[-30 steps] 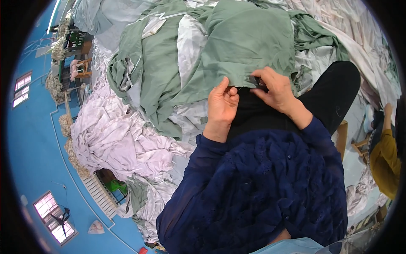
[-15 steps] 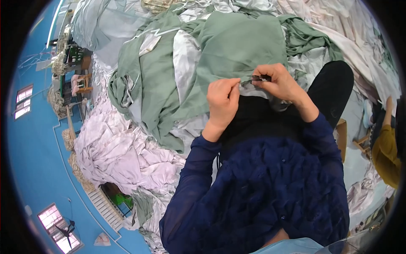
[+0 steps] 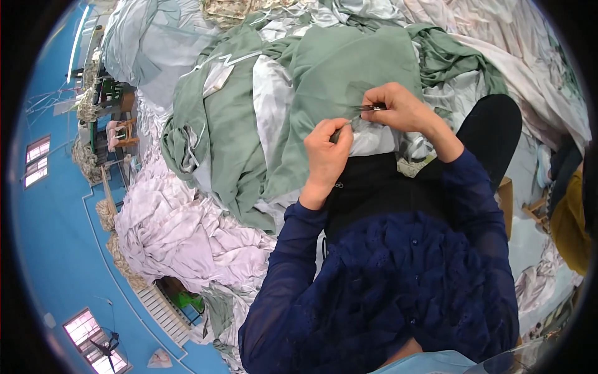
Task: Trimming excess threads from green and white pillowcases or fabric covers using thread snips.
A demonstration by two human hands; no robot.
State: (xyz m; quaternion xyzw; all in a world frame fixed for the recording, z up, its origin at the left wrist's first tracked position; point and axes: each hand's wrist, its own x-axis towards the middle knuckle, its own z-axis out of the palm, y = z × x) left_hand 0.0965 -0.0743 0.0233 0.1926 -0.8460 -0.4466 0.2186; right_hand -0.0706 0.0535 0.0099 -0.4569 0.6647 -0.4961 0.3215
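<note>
A sage-green cloth (image 3: 339,68) with white parts spreads over the heap in front of me and reaches my lap. My left hand (image 3: 326,154) is closed, its thumb and finger pinching the green cloth's near edge. My right hand (image 3: 405,111) grips small dark thread snips (image 3: 376,107), their thin tips pointing left, just above and to the right of my left hand. Whether the tips touch the cloth is too small to tell. Below the snips, a white piece of cloth (image 3: 375,141) lies between my hands, against my black trousers (image 3: 367,187).
Pale lilac cloth (image 3: 187,224) is heaped at left, light blue cloth (image 3: 146,43) at the far left and pinkish-white cloth (image 3: 486,25) at the far right. A cardboard box (image 3: 505,206) stands by my right leg. Another person's mustard sleeve (image 3: 568,224) shows at the right edge.
My right hand with the snips has moved slightly up and away. The cloth edge between my hands has shifted, and more white cloth shows over my lap.
</note>
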